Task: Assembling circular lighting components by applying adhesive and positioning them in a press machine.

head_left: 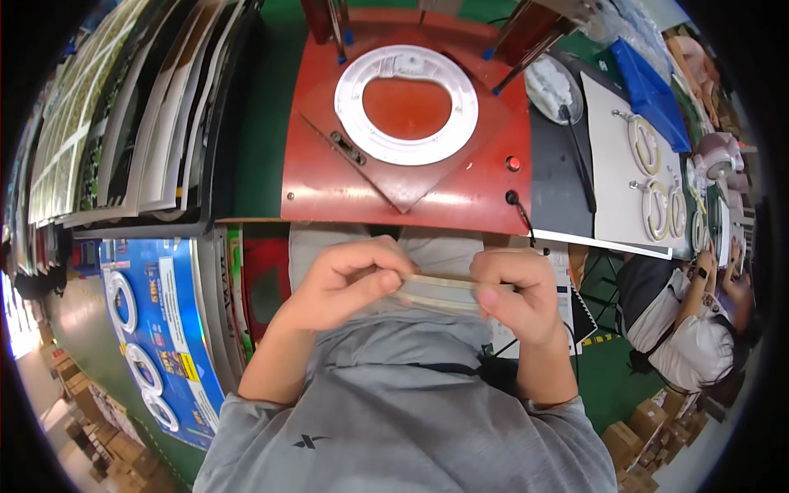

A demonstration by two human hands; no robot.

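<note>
Close to my shirt, both hands stretch a thin pale piece (442, 293) between them, seen nearly edge-on, like a slightly curved strip or the side of a ring; its exact kind cannot be told. My left hand (349, 279) pinches one end between thumb and curled fingers. At the other end, my right hand (519, 294) grips it the same way. Beyond the hands, a white ring-shaped part (353, 123) with an oval opening lies on the red metal fixture (329, 201).
Tall stacked sheets (156, 123) stand at the left, above a blue printed board (177, 329) bearing several white rings. To the right are a dish of white paste (552, 89), a dark-handled tool (585, 177), wired rings (655, 209), a blue bin (649, 94) and co-workers (686, 329).
</note>
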